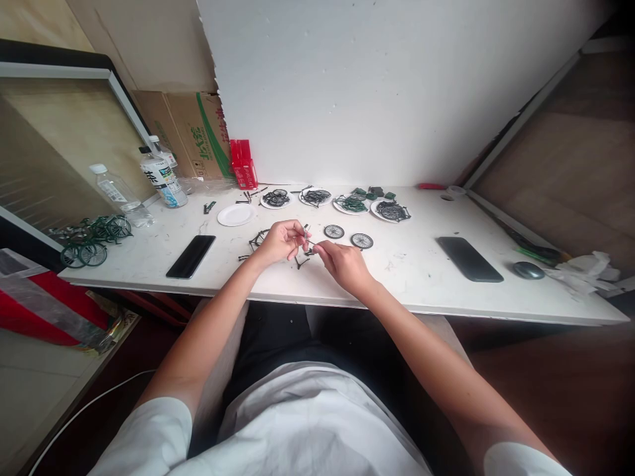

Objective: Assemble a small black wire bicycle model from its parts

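Observation:
Above the white table (407, 291) my left hand (281, 241) is curled shut, pinching a small dark model part (306, 239) at its fingertips. My right hand (343, 262) meets it from the right, fingers pinched on the same small piece. Two small spoked wheels (334, 231) (362, 240) lie just beyond my hands. A black frame piece (258, 239) rests left of my left hand, and another small black bit (300, 262) lies under the hands.
Several white plates of bike parts (317, 197) line the back, plus one bare plate (236, 215). Phones lie at left (191, 256) and right (469, 259). Finished green model bikes (92, 239), water bottles (163, 175), a red box (243, 164), a mouse (528, 270) and crumpled tissue (588, 271) sit at the edges.

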The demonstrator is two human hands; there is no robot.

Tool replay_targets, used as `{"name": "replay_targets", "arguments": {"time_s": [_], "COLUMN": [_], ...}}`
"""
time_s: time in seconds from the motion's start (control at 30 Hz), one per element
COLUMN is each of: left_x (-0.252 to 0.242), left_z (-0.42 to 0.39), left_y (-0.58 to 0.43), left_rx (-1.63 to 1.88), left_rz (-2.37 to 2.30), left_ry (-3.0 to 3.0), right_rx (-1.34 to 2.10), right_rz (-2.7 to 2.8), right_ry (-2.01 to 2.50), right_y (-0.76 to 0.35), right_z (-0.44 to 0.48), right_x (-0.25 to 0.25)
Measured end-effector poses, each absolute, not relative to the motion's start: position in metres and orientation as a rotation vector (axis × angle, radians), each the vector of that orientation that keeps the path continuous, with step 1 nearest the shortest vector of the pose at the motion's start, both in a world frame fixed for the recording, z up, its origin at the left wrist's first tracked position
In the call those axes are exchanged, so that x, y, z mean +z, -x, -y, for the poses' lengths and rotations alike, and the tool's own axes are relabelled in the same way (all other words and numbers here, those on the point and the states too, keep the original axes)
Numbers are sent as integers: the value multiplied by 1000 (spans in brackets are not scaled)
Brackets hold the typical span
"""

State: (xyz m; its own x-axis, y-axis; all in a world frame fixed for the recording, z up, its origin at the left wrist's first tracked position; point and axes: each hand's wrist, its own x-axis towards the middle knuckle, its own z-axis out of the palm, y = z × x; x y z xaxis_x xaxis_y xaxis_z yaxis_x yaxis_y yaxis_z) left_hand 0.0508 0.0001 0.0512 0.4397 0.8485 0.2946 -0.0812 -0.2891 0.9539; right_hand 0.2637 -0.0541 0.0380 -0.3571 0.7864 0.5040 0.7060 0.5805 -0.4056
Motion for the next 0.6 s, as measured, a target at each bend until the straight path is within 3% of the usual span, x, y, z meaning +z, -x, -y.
{"name": "replay_targets", "arguments": {"time_s": [0.2, 0.47, 0.6], "left_x": [54, 54, 49], "left_z": [1, 1, -3], "left_y": [-47, -48, -46], "left_rx": [1038, 1075, 1079], "left_rz": [-711, -735, -736], "left_ry": [-1634, -1640, -1661], "right_rx": [534, 1475, 1688], "right_rz": [1993, 1427, 1269], "right_ry": [1101, 929, 895], "right_y": [-255, -245, -246], "right_z": [65, 67, 64], "right_x": [42, 49, 51]}}
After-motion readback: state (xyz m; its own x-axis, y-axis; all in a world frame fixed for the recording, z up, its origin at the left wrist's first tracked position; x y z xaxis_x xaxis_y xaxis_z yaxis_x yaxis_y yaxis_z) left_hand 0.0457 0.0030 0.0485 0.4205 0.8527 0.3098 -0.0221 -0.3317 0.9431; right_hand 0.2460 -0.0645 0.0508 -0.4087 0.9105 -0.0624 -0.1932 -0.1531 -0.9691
